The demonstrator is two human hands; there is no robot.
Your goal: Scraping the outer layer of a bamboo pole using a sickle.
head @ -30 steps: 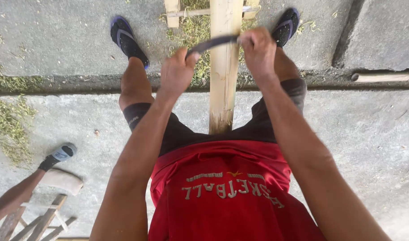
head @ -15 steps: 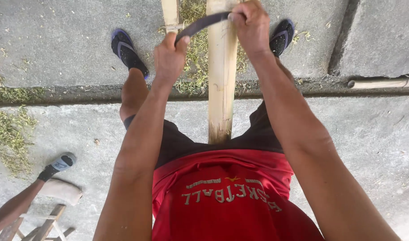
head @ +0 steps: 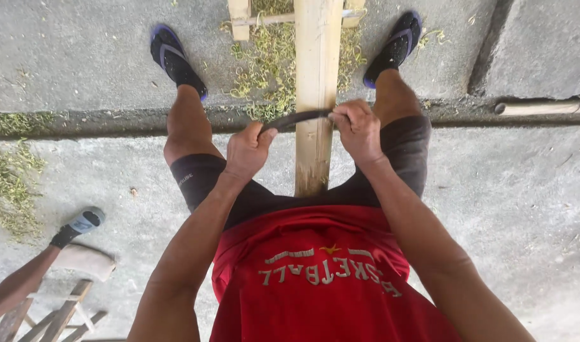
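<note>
Both hands clenched on a curved dark blade, drawn across a pale wooden pole.
Pole (head: 315,95) runs between the knees; left hand (head: 248,152) and right hand (head: 358,132) should pull the blade (head: 296,119) evenly, level, shavings (head: 267,60) falling far.

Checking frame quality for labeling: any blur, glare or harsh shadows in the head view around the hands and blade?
Head view: light is soft and even, no hard shadows or glare on the concrete floor. Left hand, right hand and the dark curved blade are fairly sharp against the pale wooden pole. Wide-angle stretch shows at the edges; the forearms loom large at the bottom.
</note>
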